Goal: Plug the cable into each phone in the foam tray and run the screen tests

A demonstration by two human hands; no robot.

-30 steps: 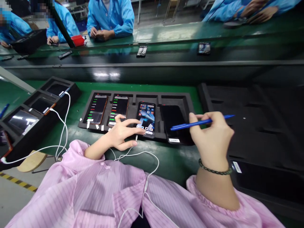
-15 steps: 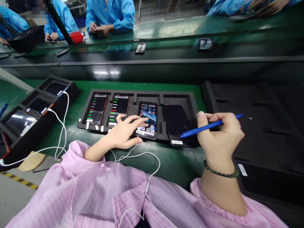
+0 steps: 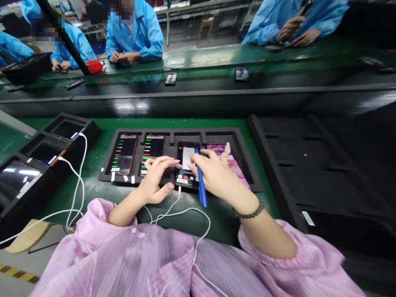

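My right hand (image 3: 216,173) holds a blue pen (image 3: 201,181) against its palm side, over the right edge of a lit phone (image 3: 185,175) with a white cable plugged into its bottom. Fingers apart, my left hand (image 3: 157,177) hovers at that phone's left side and holds nothing. To the right, partly under my right hand, a phone with a pink screen (image 3: 239,170) shows 17:18. Two phones with coloured text lists, one far left (image 3: 124,154) and one beside it (image 3: 153,148), lie in the black foam tray (image 3: 105,177).
At the left, another foam tray (image 3: 93,128) holds phones with white cables. A large black tray (image 3: 287,181) lies at the right. Beyond the ledge are small device parts (image 3: 170,78), a red bin (image 3: 94,66) and people in blue coats (image 3: 136,29).
My right hand has moved left from beside the rightmost phone to the cabled one. The rightmost phone's dark screen has lit up pink. A light panel now shows on the cabled phone.
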